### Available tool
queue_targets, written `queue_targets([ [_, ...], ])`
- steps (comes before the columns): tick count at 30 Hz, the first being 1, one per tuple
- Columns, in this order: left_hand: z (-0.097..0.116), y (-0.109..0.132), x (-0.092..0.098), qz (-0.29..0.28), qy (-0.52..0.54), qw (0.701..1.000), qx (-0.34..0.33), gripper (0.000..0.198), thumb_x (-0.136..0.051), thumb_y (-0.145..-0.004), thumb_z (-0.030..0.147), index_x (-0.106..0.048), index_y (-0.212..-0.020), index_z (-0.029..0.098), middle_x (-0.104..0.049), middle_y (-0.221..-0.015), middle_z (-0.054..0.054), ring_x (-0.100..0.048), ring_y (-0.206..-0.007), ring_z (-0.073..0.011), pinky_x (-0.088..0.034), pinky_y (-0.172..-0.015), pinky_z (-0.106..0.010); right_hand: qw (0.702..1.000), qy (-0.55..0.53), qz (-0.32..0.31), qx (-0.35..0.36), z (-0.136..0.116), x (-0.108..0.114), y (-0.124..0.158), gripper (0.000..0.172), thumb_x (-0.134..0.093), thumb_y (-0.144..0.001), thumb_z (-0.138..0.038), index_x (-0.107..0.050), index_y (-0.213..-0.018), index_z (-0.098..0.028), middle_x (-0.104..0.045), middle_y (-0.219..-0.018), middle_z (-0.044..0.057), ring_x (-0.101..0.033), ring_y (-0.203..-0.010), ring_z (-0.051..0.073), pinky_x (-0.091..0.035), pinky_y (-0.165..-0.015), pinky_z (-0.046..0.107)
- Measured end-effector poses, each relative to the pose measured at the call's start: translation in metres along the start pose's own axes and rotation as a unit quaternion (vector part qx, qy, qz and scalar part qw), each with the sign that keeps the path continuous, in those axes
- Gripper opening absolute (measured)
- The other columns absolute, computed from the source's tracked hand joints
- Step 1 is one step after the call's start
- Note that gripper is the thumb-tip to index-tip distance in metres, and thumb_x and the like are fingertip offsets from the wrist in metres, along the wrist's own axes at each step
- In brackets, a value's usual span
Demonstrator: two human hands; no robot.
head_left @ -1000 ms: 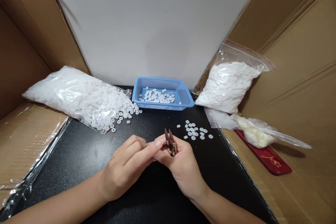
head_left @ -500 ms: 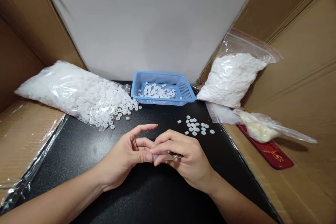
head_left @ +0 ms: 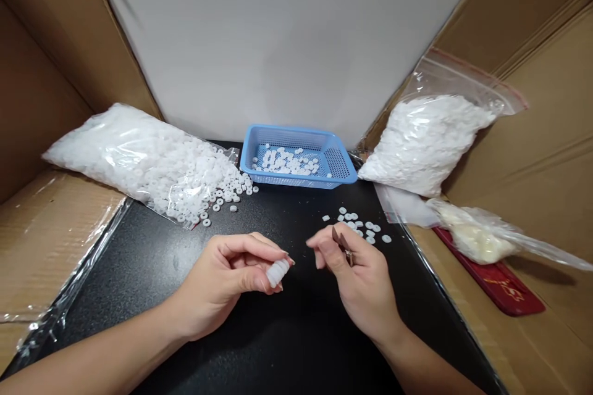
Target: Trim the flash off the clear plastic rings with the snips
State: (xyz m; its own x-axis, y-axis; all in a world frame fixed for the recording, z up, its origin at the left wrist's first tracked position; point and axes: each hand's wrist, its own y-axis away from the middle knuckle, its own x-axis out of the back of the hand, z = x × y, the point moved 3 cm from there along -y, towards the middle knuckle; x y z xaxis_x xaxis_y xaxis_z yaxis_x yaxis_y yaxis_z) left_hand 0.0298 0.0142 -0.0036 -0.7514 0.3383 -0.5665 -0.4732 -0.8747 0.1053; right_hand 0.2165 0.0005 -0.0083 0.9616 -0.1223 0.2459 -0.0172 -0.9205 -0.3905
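Note:
Between the thumb and fingers of my left hand [head_left: 231,274] is a short stack of white plastic rings [head_left: 278,273], pinched side by side in a row. My right hand [head_left: 359,271], a little way off to the right, is closed around a small dark metal tool [head_left: 341,241] with two prongs, which looks like tweezers. Its prongs point up and away, and its rear is partly hidden by the hand. Just beyond the right hand, several loose white rings [head_left: 386,239] lie on the black table [head_left: 287,216], some covered by the fingers.
A blue mesh basket [head_left: 301,182] holding white rings stands at the back. On the left, an open clear bag [head_left: 139,148] spills more rings. A zip bag of white pieces [head_left: 426,142] leans against the right cardboard wall; below it, a small bag [head_left: 477,237] lies on a red case [head_left: 514,290].
My hands have moved apart: the right one drew back to the right with the tool, its prongs now turned upward. The left kept the white rings, now in plain sight. The view shifted slightly.

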Motion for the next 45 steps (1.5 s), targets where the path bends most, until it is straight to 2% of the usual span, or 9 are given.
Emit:
queue_targets([
  [1,0.001,0.0,0.0,-0.003,0.0,1.0,-0.007,0.02,-0.095,-0.063,0.025,-0.084,-0.078,0.02,-0.078,-0.08,-0.001,-0.069,-0.062,-0.0067,-0.056,-0.059,-0.012,1.0,-0.005,-0.003,0.024,-0.003,-0.001,0.001,0.013,-0.061,-0.097,-0.026,-0.072,-0.091,-0.023,-0.06,-0.067,-0.004,-0.056,-0.057,0.009,-0.045,-0.052,0.019],
  [3,0.0,0.0,0.0,-0.008,0.001,1.0,-0.014,0.016,-0.094,-0.064,0.023,-0.083,-0.076,0.02,-0.078,-0.08,-0.001,-0.07,-0.063,-0.0071,-0.057,-0.06,-0.013,0.996,-0.014,-0.016,0.083,-0.011,-0.003,0.003,0.016,-0.068,-0.093,-0.018,-0.074,-0.106,-0.025,-0.065,-0.076,-0.002,-0.061,-0.064,0.01,-0.049,-0.056,0.02],
  [6,-0.003,-0.001,-0.001,-0.014,0.008,1.0,-0.012,0.015,-0.093,-0.066,0.021,-0.083,-0.076,0.019,-0.078,-0.08,-0.002,-0.07,-0.063,-0.0078,-0.057,-0.061,-0.014,0.988,-0.022,-0.038,0.146,-0.02,-0.008,0.006,0.018,-0.074,-0.088,-0.012,-0.076,-0.102,-0.023,-0.068,-0.082,0.002,-0.065,-0.069,0.012,-0.052,-0.058,0.022],
  [17,-0.012,0.0,0.0,-0.027,-0.003,1.0,-0.003,0.011,-0.089,-0.071,0.01,-0.082,-0.074,0.019,-0.08,-0.084,-0.004,-0.073,-0.069,-0.0119,-0.06,-0.068,-0.021,0.985,-0.019,-0.029,0.171,-0.023,-0.009,0.009,0.017,-0.073,-0.085,-0.005,-0.075,-0.094,-0.02,-0.07,-0.076,0.002,-0.065,-0.064,0.013,-0.053,-0.056,0.022],
  [21,-0.009,0.001,0.001,-0.029,-0.023,0.999,-0.022,0.015,-0.087,-0.071,0.006,-0.082,-0.077,0.019,-0.081,-0.088,-0.003,-0.075,-0.072,-0.0116,-0.061,-0.07,-0.019,0.986,-0.021,-0.019,0.165,-0.025,-0.006,0.008,0.006,-0.073,-0.09,-0.018,-0.076,-0.095,-0.019,-0.067,-0.076,0.002,-0.063,-0.064,0.012,-0.051,-0.055,0.021],
  [26,-0.003,0.004,0.003,-0.018,-0.026,0.999,-0.03,0.031,-0.088,-0.071,0.005,-0.082,-0.095,0.024,-0.084,-0.091,-0.003,-0.077,-0.073,-0.0111,-0.062,-0.071,-0.015,0.991,0.001,-0.015,0.132,-0.022,0.001,0.012,0.043,-0.052,-0.102,-0.049,-0.065,-0.136,-0.025,-0.06,-0.082,0.003,-0.058,-0.07,0.014,-0.05,-0.056,0.025],
  [30,0.002,0.006,0.005,-0.004,-0.034,0.998,-0.049,0.032,-0.087,-0.072,0.004,-0.081,-0.097,0.023,-0.084,-0.093,-0.004,-0.078,-0.073,-0.0129,-0.063,-0.069,-0.016,0.988,0.028,-0.007,0.152,-0.021,0.002,0.016,0.044,-0.05,-0.105,-0.037,-0.052,-0.148,-0.032,-0.058,-0.084,0.002,-0.057,-0.072,0.015,-0.051,-0.061,0.027],
  [36,0.006,0.005,0.003,0.007,-0.052,0.996,-0.066,0.032,-0.086,-0.071,0.003,-0.081,-0.095,0.024,-0.084,-0.092,-0.003,-0.078,-0.074,-0.0138,-0.064,-0.069,-0.017,0.984,0.054,-0.014,0.168,-0.021,0.0,0.019,0.044,-0.049,-0.105,-0.036,-0.051,-0.148,-0.03,-0.058,-0.081,0.003,-0.059,-0.069,0.016,-0.051,-0.057,0.029],
  [45,0.007,0.007,0.003,0.01,-0.089,0.992,-0.089,0.034,-0.087,-0.069,0.0,-0.082,-0.092,0.024,-0.084,-0.089,-0.002,-0.077,-0.074,-0.0131,-0.063,-0.071,-0.017,0.957,0.163,-0.002,0.241,-0.026,0.0,0.019,0.056,-0.062,-0.097,-0.013,-0.05,-0.148,-0.033,-0.065,-0.079,0.003,-0.061,-0.065,0.015,-0.049,-0.054,0.027],
])
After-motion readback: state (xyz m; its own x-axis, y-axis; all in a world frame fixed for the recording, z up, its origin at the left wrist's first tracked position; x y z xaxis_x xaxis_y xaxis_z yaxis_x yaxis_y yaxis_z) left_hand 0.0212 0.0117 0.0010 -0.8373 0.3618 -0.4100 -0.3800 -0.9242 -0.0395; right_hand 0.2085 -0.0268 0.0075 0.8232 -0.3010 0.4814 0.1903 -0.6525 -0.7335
